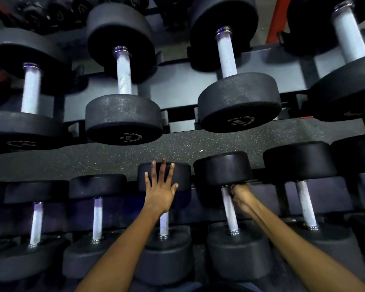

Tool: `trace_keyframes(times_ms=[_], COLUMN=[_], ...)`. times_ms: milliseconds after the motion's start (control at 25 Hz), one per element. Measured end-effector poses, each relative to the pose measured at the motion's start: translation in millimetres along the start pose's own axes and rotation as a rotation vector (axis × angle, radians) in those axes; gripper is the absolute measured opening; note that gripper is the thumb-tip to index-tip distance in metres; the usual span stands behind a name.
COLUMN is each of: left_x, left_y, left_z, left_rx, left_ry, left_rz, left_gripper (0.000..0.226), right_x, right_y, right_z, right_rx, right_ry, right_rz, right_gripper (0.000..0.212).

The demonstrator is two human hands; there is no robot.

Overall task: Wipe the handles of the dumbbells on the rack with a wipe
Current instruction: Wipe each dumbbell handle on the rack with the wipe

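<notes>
On the near row of the rack (pixel 177 114), the left hand (pixel 159 192) lies flat, fingers spread, on the far head of a dumbbell (pixel 164 249). Just right, the right hand (pixel 239 197) curls round the far end of the next dumbbell's handle (pixel 230 209); no wipe shows. A good wipe would probably run the handle's whole length, turning around it.

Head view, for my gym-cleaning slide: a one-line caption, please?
Left hand rests flat on a dumbbell head while the right hand grips the next handle.
</notes>
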State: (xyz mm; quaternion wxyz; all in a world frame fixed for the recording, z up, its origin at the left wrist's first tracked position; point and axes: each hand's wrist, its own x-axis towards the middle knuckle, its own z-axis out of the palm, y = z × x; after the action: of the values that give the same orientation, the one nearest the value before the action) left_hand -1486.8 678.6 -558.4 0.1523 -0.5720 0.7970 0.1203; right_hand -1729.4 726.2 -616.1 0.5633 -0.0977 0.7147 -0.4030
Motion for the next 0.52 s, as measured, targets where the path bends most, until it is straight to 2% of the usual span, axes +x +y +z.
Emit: trace_keyframes(times_ms=[40,80,200,240,280,320,400,440,520], left_x=[-0.1,0.7,2.1,1.9,1.4,1.4,0.7,0.5,0.3], left_y=[-0.1,0.3,0.8,0.8,0.9,0.9,1.3,1.4,3.2], left_z=[0.5,0.9,1.3,-0.1,-1.0,0.7,1.7,0.8,-0.6], left_rx=[-0.013,-0.008,0.025,0.003,-0.01,0.001,0.005,0.001,-0.003], left_ry=[0.013,0.012,-0.022,-0.008,0.0,-0.007,-0.02,-0.015,-0.024], left_rz=[0.007,0.008,-0.009,-0.008,-0.008,-0.007,-0.02,-0.023,-0.023], left_gripper=[0.065,0.065,0.063,0.065,0.067,0.066,0.063,0.064,0.064], right_x=[1.0,4.2,11.9,13.0,11.6,9.4,1.4,5.1,12.9], right_y=[4.0,6.6,5.1,4.4,7.4,13.9,25.9,30.9,22.6], right_z=[1.4,-0.6,-7.3,-5.5,-1.2,5.6,16.5,18.5,14.4], right_rx=[-0.019,0.006,0.206,0.132,0.053,-0.05,-0.16,-0.183,-0.1], right_ry=[0.021,-0.028,-0.321,-0.333,-0.287,-0.146,0.189,0.228,0.042], right_rz=[0.001,0.029,0.19,0.194,0.158,0.088,-0.017,-0.023,0.009], right_gripper=[0.034,0.034,0.025,0.02,0.014,0.014,0.028,0.029,0.013])
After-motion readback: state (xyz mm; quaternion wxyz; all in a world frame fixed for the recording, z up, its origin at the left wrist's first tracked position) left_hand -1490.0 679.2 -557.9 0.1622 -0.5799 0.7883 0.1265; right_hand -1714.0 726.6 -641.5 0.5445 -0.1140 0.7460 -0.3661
